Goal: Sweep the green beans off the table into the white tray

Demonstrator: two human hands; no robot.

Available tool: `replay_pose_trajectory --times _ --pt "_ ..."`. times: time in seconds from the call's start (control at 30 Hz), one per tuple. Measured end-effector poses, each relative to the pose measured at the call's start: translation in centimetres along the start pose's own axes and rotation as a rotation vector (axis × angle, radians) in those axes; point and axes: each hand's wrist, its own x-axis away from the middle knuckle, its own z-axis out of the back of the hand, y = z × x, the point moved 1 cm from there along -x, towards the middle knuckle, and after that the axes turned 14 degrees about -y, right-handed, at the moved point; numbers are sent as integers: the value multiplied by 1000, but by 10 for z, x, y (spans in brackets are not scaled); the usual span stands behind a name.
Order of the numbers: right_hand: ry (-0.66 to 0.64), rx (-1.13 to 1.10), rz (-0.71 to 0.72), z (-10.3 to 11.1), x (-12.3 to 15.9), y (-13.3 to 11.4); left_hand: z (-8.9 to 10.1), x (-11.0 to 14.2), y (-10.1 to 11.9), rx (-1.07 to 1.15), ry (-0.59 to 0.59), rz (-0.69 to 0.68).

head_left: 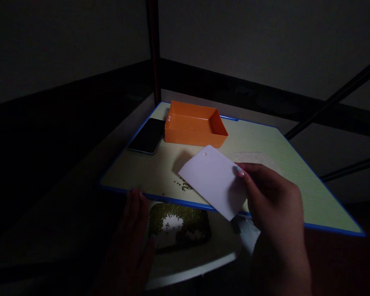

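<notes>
White card (214, 181), thin & flat, was pinched at its right edge by the right hand (273, 201). Thumb on top, other fingers under it. Card was tilted, with its low left edge near the surface (296, 172), by a few little green beans (185, 186). Card hung partly past the front blue rim of the surface.

Left hand (132, 242) was low & in the dark, w/ fingers spread flat. It touched the left side of a white plate (200, 255) that sat below the front rim. Can't tell if it gripped the plate or just rested there. Plate had a heap of small green beans (179, 224) on it, w/ a bare white spot in the middle.

Orange box (194, 123) stood at the back of the surface, open on top. Inside not clear to see. Black phone (148, 135) lay flat just left of the box, near touching it. Dark pole (154, 49) stood up behind the box. Room was v. dim all round.
</notes>
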Motion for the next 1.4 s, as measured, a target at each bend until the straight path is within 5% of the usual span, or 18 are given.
replay_pose_trajectory --times 0.23,0.63,1.4 --pt "-134 -37 -152 -2 18 7 2 -1 2 42 11 24" --pt "-67 -8 -242 4 18 21 3 -1 6 -25 20 15" --pt "-58 -58 -181 -15 -3 19 4 1 5 1 6 18"
